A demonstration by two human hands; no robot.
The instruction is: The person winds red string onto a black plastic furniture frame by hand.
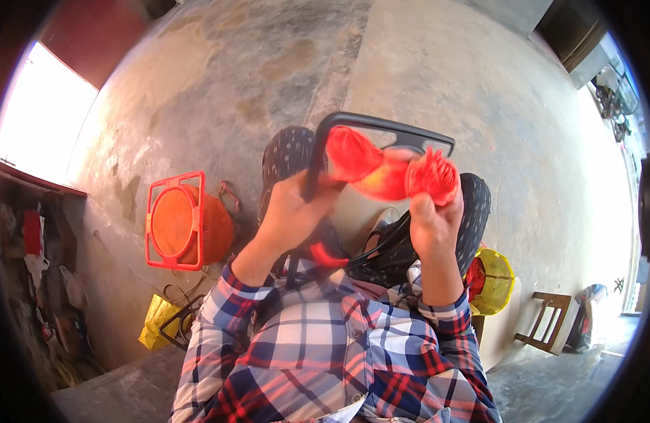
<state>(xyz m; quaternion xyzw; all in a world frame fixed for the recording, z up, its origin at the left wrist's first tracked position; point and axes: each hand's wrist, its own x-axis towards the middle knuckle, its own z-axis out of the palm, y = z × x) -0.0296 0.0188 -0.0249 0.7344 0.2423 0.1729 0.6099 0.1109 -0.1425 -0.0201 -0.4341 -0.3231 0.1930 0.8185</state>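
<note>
Bare concrete floor (444,77), mottled with darker stains and split by a straight seam, spreads around a seated person whose lap serves as the workplace. Above the knees hangs a red bundle (390,180), seemingly soft cord or fibre: pinched in near each end, its middle smeared by blur, the right end bursting into loose loops and the left swelling into a rounded, ridged knob. The right hand (435,222) grips that looped end, thumb pressed on its near side. The left hand (296,208) appears closed around the side bar of a black frame (316,156), close by the bundle's other end; whether its hidden fingers also hold the red strands, I cannot tell.

I judge the step to be handling the bundle against the frame; the next move calls for a steady left grip while the right keeps the loops from tangling. The frame looks smooth and rigid, with rounded corners. Lower down, a curved red piece (330,256) lies by the lap, before a plaid shirt (296,338).

Farther out, on the left, stand an orange drum (173,224) with a squared red rim and a crumpled yellow bag (156,321); on the right, a yellow basket (497,285) and a slatted wooden stool (559,321).
</note>
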